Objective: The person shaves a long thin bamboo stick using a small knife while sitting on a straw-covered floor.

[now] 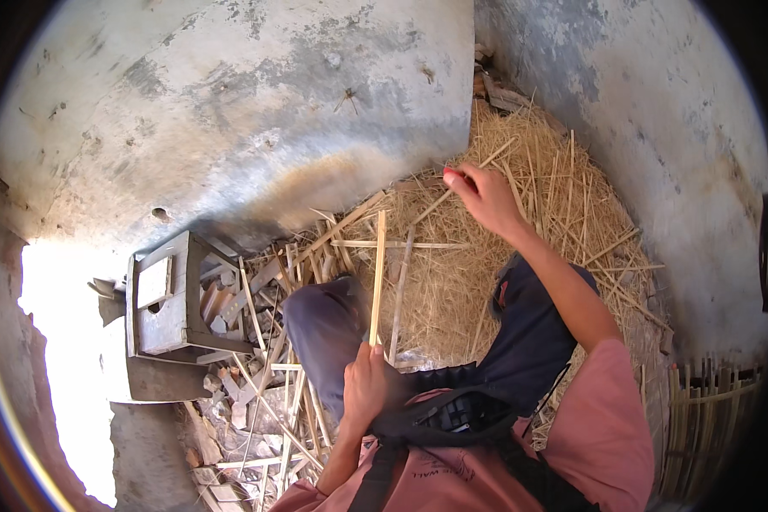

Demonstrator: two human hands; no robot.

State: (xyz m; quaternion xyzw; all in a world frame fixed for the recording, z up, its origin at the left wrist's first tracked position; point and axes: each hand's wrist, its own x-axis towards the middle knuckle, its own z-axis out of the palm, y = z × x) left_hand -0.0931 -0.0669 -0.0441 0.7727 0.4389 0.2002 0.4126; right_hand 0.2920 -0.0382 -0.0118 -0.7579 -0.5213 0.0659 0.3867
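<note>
My left hand is closed around the lower end of a pale, straight wooden strip, which stands up in front of my left knee. Farther off and to the right, my right hand is raised over the straw, its fingers closed. A small red thing shows at its thumb and fingers; the rest is covered by the hand, so its kind cannot be made out. The right hand is well apart from the strip. Under it lies a heap of fine shavings with loose thin strips.
A worn wooden box with an open side stands at the left. Wood scraps and long sticks litter the floor beside my left leg. Plastered walls close in ahead and right. Upright slats stand at the lower right.
</note>
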